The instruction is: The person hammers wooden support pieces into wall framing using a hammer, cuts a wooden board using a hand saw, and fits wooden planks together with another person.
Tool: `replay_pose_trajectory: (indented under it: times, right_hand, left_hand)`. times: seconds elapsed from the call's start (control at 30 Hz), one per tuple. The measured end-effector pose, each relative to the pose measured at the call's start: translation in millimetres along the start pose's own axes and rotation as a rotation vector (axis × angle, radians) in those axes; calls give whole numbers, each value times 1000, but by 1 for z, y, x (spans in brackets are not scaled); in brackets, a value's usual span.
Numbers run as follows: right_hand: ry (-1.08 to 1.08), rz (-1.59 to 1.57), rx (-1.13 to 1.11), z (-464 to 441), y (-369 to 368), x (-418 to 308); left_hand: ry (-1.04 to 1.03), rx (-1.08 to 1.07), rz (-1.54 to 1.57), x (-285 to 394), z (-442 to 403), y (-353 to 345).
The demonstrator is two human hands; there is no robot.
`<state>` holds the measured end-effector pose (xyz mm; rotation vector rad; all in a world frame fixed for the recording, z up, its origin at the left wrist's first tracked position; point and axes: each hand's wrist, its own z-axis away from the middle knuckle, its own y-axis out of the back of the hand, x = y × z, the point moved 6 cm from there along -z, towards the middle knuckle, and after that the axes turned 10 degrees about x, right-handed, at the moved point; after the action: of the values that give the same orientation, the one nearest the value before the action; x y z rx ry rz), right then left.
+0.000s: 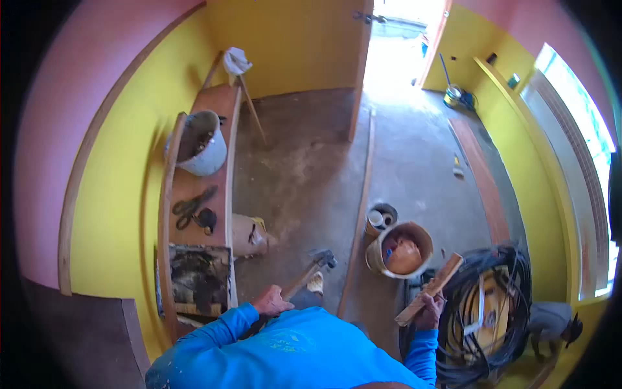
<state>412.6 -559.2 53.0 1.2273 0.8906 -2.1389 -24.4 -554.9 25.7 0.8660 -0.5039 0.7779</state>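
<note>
My left hand is closed round the wooden handle of a hammer, whose dark head points up and away from me. On the other side, my right hand grips a short wooden block, which slants up to the right. Just beyond the block stands a bucket with reddish contents. A smaller pail with a white roll-like thing inside touches its far side. Close to my right hand lies a large coil of black cable.
At left, a wooden bench holds a whitish bucket and dark tools. A long wooden strip crosses the floor. Boards and a brush lie at right. A dog-like animal stands by the right wall. The doorway is ahead.
</note>
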Motion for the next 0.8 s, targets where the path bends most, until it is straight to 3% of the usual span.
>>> replay_pose_trajectory:
  times: [0.1, 0.13, 0.23, 0.37, 0.57, 0.6, 0.67, 0.73, 0.8]
  right_hand:
    - [-129, 172, -169, -47, -91, 20]
    - [-75, 257, -210, -57, -131, 15]
    - [-33, 443, -372, -108, -215, 30]
    - [-47, 635, -491, -186, -344, 41]
    - [52, 469, -840, -315, -584, 47]
    - [193, 469, -900, -310, -636, 21]
    - [981, 548, -988, -316, -721, -17]
    - [996, 424, -1032, -329, -793, -29]
    - [263, 232, -1031, -336, -867, -21]
  left_hand:
    - [95, 94, 45, 26, -40, 71]
    - [127, 127, 68, 38, -53, 93]
    - [3, 309, 147, 45, -106, 139]
    - [26, 468, 301, 64, -167, 188]
    - [-14, 734, 465, 108, -280, 268]
    - [-13, 767, 414, 128, -293, 294]
    - [-5, 822, 330, 177, -320, 346]
    - [-80, 909, 467, 199, -363, 390]
    - [-156, 980, 600, 218, -405, 433]
